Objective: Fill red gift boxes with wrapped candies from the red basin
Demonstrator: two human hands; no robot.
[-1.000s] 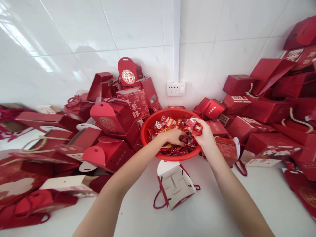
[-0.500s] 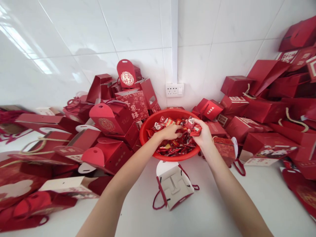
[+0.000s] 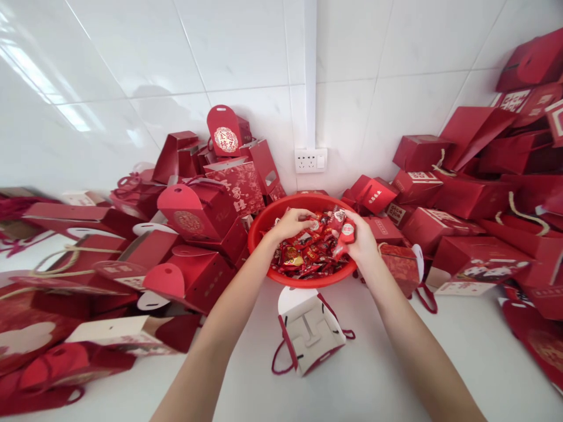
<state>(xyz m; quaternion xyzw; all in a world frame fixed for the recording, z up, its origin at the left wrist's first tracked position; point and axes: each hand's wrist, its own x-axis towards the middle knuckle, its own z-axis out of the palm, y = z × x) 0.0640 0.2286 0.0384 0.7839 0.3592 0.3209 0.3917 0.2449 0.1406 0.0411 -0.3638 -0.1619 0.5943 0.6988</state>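
A red plastic basin (image 3: 259, 234) holds many small red-wrapped candies (image 3: 303, 255), a few with gold wrappers. My left hand (image 3: 294, 224) is over the basin's left side, its fingers curved and apart, the fingertips close to a candy with a round pale label. At the right rim, my right hand (image 3: 361, 237) is closed around several wrapped candies (image 3: 347, 232), one showing a round white label. In front of the basin lies an open red gift box (image 3: 313, 328), its pale inside facing up, flap toward the basin, with dark red cord handles at its sides.
Red gift boxes (image 3: 197, 214) pile up at left, some with cord handles. More red boxes (image 3: 457, 193) are stacked at right. A wall socket (image 3: 311, 160) sits on the white tiled wall (image 3: 246, 58) behind the basin. Everything rests on a white table (image 3: 365, 363).
My left hand has drawn back left and slightly up from the middle of the candies. In my right hand, a candy with a round white label now shows at the front.
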